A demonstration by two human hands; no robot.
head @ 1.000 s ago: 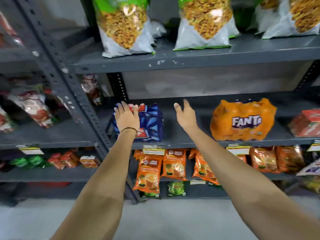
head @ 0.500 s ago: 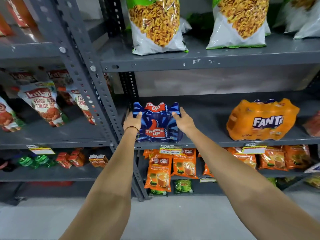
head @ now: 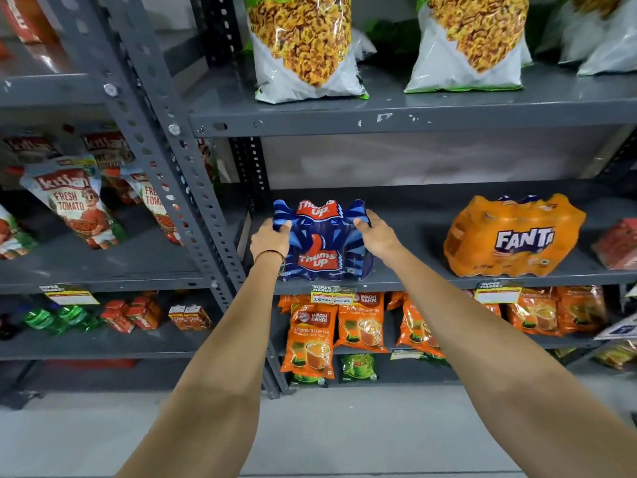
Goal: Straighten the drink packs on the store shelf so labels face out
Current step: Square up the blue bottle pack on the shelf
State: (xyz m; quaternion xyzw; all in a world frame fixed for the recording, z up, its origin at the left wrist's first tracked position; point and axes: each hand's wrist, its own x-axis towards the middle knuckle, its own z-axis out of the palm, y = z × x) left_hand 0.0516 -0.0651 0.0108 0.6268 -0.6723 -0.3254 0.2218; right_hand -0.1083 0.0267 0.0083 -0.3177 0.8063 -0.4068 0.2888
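A blue Thums Up drink pack (head: 322, 246) stands at the left end of the grey middle shelf (head: 413, 281), its red label facing out. My left hand (head: 270, 238) grips its left side and my right hand (head: 377, 234) grips its right side. Further right on the same shelf an orange Fanta drink pack (head: 513, 234) sits with its label facing out, slightly tilted. A red pack (head: 618, 243) shows at the far right edge, partly cut off.
Large snack bags (head: 303, 46) stand on the shelf above. Orange tea packets (head: 310, 336) fill the shelf below, with price tags (head: 332, 294) on the shelf edge. A perforated grey upright (head: 193, 188) stands just left of the blue pack; ketchup pouches (head: 74, 205) sit beyond it.
My right hand came from the open shelf space to the blue pack's right side. Both hands closed on the pack and turned it so the red label faces out.
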